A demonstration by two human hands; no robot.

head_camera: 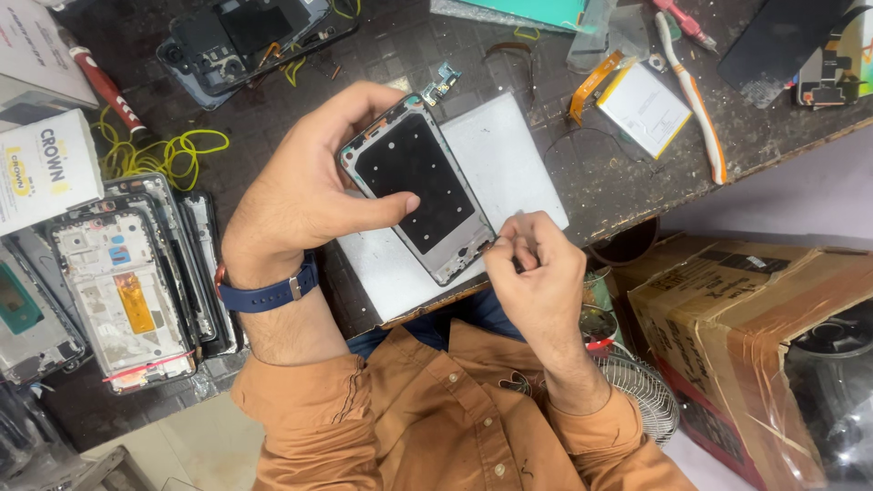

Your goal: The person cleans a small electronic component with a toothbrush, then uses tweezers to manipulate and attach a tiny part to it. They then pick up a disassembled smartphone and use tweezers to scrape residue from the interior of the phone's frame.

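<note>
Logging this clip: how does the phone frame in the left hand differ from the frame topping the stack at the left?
The held phone frame is tilted in the left hand, its middle dark; the stacked frame lies flat, untouched, pale with an orange strip. The right hand works at the held one only. Both are bare, opened phone bodies.

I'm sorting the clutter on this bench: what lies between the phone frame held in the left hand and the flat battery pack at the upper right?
In the head view, between the phone frame and the battery pack lie a white sheet and a thin loop of dark wire on the dark bench.
</note>
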